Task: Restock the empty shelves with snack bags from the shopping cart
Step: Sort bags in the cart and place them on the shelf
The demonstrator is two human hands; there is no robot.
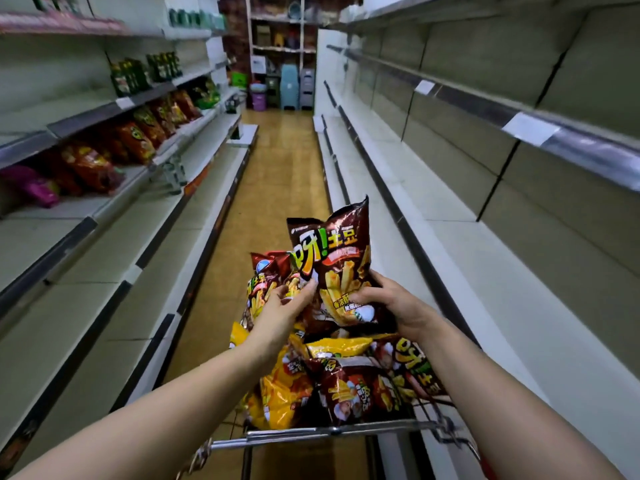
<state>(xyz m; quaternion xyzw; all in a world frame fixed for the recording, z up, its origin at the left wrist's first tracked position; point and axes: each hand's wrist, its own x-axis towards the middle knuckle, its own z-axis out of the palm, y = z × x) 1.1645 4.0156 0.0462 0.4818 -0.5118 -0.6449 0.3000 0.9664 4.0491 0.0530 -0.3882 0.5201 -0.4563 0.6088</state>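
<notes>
Fingers (360, 300) of the right hand (398, 304) curl round the lower right corner of a brown snack bag (332, 251), gripping it firmly. Fingers (306, 289) of the left hand (280, 306) lie nearly straight against the bag's lower left edge; whether they pinch it cannot be determined. The bag stands upright between both hands, its top seal well above the fingertips and tilted slightly right. Directly beneath the hands, more brown and yellow bags (353, 393) are heaped in the shopping cart (329, 432), whose metal rim lies nearer the person than the fingers. Right of the right fingers, bare shelf boards (433, 237) run along the aisle in tiers. Left of the left fingers, lower shelves (104, 271) stand bare, with stocked bags (138, 140) on a higher tier. Beyond the fingertips, the aisle floor (277, 161) runs ahead.
</notes>
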